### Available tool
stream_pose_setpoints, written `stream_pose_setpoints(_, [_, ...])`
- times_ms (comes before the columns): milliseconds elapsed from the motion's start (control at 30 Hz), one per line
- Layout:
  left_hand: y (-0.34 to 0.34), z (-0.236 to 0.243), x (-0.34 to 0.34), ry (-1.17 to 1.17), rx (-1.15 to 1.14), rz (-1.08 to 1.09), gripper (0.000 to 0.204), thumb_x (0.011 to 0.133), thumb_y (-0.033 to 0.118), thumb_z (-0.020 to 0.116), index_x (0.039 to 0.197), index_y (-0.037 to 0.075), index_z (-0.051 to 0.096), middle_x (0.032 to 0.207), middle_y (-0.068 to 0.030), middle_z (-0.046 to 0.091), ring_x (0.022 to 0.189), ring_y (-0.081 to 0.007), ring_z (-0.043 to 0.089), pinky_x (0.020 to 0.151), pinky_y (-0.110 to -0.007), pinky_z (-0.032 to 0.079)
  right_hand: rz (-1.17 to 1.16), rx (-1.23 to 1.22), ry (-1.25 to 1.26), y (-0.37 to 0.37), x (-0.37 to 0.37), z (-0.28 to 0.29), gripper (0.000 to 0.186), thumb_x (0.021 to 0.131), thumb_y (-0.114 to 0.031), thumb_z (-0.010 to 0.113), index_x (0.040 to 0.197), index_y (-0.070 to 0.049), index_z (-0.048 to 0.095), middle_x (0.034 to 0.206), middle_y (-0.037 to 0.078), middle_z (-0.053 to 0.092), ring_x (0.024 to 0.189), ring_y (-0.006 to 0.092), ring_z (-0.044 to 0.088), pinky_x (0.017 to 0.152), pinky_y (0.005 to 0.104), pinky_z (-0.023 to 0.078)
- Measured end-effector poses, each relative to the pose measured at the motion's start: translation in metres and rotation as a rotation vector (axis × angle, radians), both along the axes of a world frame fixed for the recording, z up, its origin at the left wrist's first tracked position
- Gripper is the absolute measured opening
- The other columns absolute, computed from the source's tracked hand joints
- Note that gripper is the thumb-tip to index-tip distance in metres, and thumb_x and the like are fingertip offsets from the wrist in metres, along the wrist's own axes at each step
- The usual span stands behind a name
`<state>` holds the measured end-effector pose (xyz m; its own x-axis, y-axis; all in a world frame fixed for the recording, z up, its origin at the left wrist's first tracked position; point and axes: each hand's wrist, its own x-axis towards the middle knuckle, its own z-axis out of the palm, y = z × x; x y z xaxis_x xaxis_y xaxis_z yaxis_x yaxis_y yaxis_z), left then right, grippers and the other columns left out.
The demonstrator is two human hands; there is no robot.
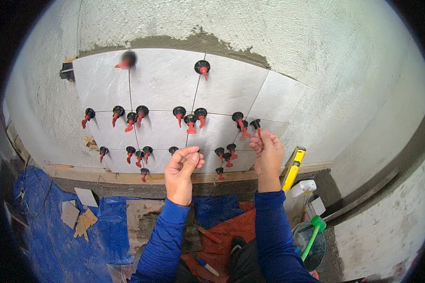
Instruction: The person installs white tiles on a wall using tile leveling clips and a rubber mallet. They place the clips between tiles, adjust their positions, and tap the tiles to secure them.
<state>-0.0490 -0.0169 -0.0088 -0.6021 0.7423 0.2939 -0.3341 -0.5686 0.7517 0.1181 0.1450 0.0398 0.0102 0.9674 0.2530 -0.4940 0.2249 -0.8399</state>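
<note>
Grey wall tiles (165,82) cover the lower wall, with several black-and-red levelling clips (191,123) screwed along the joints. My right hand (267,153) is raised to the right end of the middle joint, fingertips pinched on a black-capped red clip (256,125). My left hand (184,167) is curled loosely in front of the bottom tile row, thumb against forefinger; what it holds, if anything, is hidden. Both arms wear blue sleeves.
A wooden batten (127,178) runs under the tiles. A yellow spirit level (293,167) leans at the right, beside a white bottle (303,187) and a bucket with a green-handled tool (312,236). Tile offcuts (78,210) lie on a blue tarp (47,236).
</note>
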Motion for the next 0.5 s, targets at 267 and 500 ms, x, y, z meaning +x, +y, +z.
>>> stream_pose_setpoints(267, [-0.004, 0.001, -0.006, -0.034, 0.006, 0.005, 0.021, 0.102, 0.015, 0.067, 0.117, 0.0, 0.07, 0.101, -0.0073, 0.073, 0.09, -0.0137, 0.067, 0.086, -0.028, 0.054, -0.035, 0.149, -0.155, -0.008, -0.002, 0.009, 0.023, 0.1, -0.02, 0.073, 0.111, -0.002, 0.063, 0.087, 0.007, 0.072, 0.059, 0.0092, 0.059, 0.051, 0.0224, 0.043])
stream_pose_setpoints(500, [-0.008, -0.001, -0.01, -0.03, 0.007, 0.006, 0.021, 0.103, 0.015, 0.066, 0.117, 0.001, 0.07, 0.1, -0.0069, 0.073, 0.09, -0.0131, 0.067, 0.085, -0.027, 0.054, -0.139, 0.196, -0.225, -0.005, -0.001, 0.013, 0.025, 0.099, -0.02, 0.075, 0.107, 0.001, 0.064, 0.086, 0.009, 0.072, 0.055, 0.0095, 0.057, 0.048, 0.0231, 0.041])
